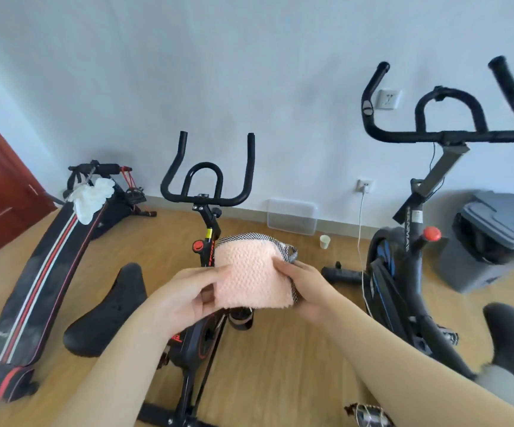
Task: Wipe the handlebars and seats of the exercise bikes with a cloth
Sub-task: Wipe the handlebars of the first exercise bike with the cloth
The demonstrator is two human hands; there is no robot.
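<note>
Cloth [254, 275] is being held up over the middle bike [209, 221], left hand [185, 297] and right hand [306, 288] each pinching a side edge. Seat [107, 306] is lying down-left of it, nearest the left hand, nose pointing away toward the handlebars [208, 180].

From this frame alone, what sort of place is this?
Likely a small home workout room: a middle exercise bike, a right exercise bike and a sit-up bench stand on a wood floor.

Sit-up bench [43, 272] lies left of the middle bike [206, 217]; second bike [416, 229] stands right of it, bin [502, 229] further right; cup [324, 241] on floor [280, 349] between bikes.
</note>
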